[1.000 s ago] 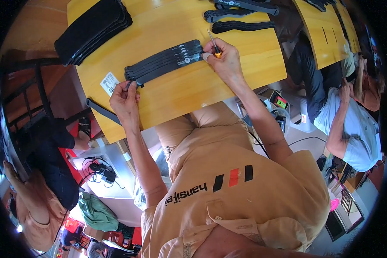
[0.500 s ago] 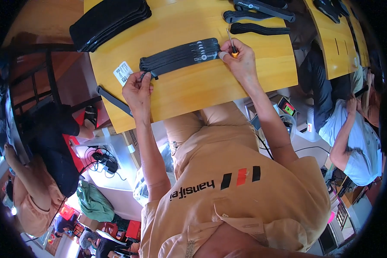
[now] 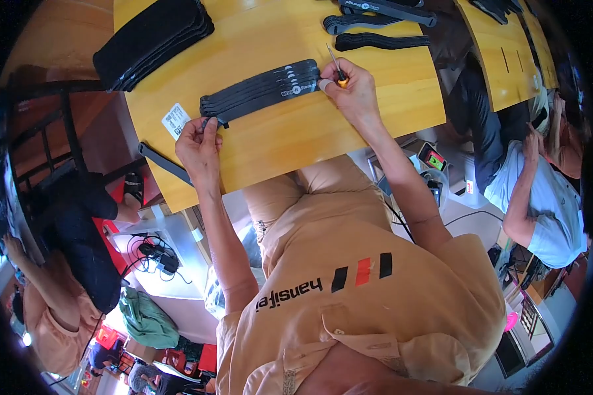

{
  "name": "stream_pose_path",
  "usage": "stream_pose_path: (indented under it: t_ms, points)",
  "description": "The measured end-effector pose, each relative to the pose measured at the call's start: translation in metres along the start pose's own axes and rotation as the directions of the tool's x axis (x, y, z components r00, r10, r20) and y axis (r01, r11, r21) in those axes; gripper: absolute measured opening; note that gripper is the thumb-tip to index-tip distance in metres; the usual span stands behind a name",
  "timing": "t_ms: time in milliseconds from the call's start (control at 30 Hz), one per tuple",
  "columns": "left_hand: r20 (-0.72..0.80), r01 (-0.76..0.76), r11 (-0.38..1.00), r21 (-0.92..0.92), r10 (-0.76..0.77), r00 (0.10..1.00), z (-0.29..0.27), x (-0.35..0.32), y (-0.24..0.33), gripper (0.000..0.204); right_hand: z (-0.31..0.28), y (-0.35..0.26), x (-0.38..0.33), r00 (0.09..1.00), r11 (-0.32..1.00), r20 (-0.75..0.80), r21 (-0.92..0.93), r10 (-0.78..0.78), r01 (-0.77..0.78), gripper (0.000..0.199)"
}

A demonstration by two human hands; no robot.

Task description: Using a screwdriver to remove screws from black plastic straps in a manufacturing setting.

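A fanned stack of black fabric straps [image 3: 257,91] with pale printing lies on the wooden table in front of me. At its left end my left hand [image 3: 200,150] is closed, with thumb and fingers pinching a dark strap end. My right hand [image 3: 354,95] is closed around a small screwdriver [image 3: 342,80] with a yellow-and-black handle, its thin metal shaft pointing away from me. The right thumb touches the right end of the stack. Beside my left hand lies a white printed label [image 3: 175,120]. A single loose dark strap [image 3: 165,164] rests along the table's left edge.
A thick pile of black straps [image 3: 153,45] sits at the far left of the yellow wooden table [image 3: 277,148]. More bundled straps [image 3: 381,41] lie at the far right. Other people sit at both sides. A plastic bin with cables [image 3: 158,257] stands below left.
The whole view has shifted slightly, so the table and both hands appear a little further left. Both hands keep nearly the same grip at the two ends of the strap stack.
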State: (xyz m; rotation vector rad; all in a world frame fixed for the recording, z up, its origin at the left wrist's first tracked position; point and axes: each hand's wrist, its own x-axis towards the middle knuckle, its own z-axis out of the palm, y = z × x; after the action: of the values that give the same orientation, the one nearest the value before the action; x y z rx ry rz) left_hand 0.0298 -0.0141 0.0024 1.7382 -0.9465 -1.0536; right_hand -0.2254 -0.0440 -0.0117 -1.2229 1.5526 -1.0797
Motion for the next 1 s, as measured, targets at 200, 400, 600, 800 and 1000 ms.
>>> stream_pose_path:
  t_ms: [200, 400, 600, 800, 1000]
  points:
    - [-0.013, 0.011, 1.0, -0.011, -0.012, 1.0, -0.0012, -0.0002, -0.0016, 0.011, 0.0018, -0.0036, -0.0008, 0.999, 0.997, -0.011, -0.065, -0.053, 0.052, 0.008]
    - [-0.013, 0.009, 1.0, -0.01, -0.009, 1.0, -0.0005, 0.0005, -0.0003, 0.011, 0.0016, -0.0045, 0.0, 0.998, 0.993, -0.018, -0.094, -0.068, 0.066, 0.008]
    - [-0.025, -0.016, 0.999, 0.034, 0.017, 1.0, -0.0021, 0.0023, -0.0066, 0.014, 0.0036, -0.0039, 0.0003, 0.997, 0.994, -0.019, -0.081, -0.08, 0.079, 0.006]
    - [-0.027, -0.034, 0.999, 0.024, 0.034, 0.999, -0.0003, 0.0002, -0.0017, 0.013, 0.0023, -0.0053, -0.0007, 0.997, 0.993, -0.022, -0.094, -0.08, 0.077, 0.006]
    - [-0.044, -0.065, 0.994, 0.085, 0.069, 0.997, 0.001, -0.0021, 0.0006, 0.013, 0.0016, -0.0047, -0.0001, 0.995, 0.989, -0.011, -0.107, -0.099, 0.098, 0.006]
